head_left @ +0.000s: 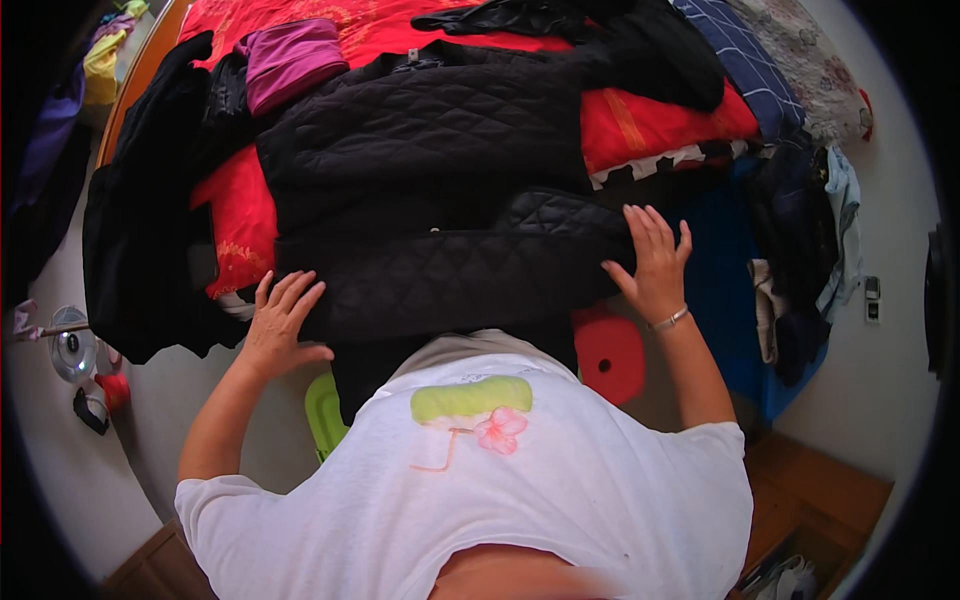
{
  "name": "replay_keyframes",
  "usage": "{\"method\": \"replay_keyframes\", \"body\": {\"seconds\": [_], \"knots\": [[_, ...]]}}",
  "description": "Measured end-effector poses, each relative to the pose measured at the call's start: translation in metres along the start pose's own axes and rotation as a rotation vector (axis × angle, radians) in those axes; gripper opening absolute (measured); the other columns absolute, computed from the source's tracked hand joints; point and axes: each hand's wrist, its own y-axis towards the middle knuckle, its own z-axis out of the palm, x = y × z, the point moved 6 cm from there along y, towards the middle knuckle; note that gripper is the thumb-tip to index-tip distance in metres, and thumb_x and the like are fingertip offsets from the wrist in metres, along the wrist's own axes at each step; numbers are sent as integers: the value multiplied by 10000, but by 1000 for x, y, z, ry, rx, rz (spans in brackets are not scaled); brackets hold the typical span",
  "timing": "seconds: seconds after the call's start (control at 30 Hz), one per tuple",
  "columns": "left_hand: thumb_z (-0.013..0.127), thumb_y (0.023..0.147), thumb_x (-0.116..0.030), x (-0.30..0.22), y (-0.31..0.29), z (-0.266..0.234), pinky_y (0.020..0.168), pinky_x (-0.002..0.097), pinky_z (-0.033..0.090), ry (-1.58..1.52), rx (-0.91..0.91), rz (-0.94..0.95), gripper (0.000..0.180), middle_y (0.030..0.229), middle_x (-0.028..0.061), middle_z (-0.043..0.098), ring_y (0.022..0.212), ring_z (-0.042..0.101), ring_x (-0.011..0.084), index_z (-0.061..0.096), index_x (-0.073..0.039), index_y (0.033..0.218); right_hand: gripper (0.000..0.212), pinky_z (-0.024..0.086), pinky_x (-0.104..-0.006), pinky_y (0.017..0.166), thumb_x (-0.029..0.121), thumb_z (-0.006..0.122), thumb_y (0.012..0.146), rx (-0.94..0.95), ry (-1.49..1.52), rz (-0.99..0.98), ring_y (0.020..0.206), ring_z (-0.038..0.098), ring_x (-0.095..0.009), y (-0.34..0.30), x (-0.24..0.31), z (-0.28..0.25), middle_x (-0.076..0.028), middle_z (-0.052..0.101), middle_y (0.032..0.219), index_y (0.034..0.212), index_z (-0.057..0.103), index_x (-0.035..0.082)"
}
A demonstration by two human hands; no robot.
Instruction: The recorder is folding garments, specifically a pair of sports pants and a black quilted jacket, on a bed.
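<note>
A black quilted garment (420, 130) lies spread before me over the bed's edge, its near part a wide quilted band (460, 285) stretching across to both my hands. My left hand (277, 325) rests at the band's left end, fingers apart and thumb pointing inward. At the right end is my right hand (652, 262), fingers spread and raised, its thumb by the cloth's edge. Neither hand's fingers are wrapped round the fabric. A darker, shinier quilted flap (565, 212) shows just beyond the band, near my right hand.
The bed has a red patterned cover (660, 125). Black clothing (150, 220) hangs at its left, beside a folded purple cloth (292, 62). More clothes (795, 230) lie over a blue surface (715, 280) at right. Red (610, 355) and green (325, 415) plastic pieces stand below; a small fan (73, 345) is far left.
</note>
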Motion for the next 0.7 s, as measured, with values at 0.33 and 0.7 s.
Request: {"method": "replay_keyframes", "body": {"seconds": [0.33,0.7], "knots": [[662,710,-437,-41,109,-12,1029,434,255,1,-362,67,523,1253,100,469,1200,403,266,577,-89,1091,655,355,-425,855,593,545,759,451,408,153,973,585,-265,74,6,112,-119,645,953,1168,561,81],[686,703,-163,-91,111,14,745,348,413,-285,-113,201,217,835,52,557,823,549,231,521,-88,824,506,461,-381,733,422,710,679,685,592,-216,847,611,-298,96,71,113,-152,635,918,1007,598,53]]}}
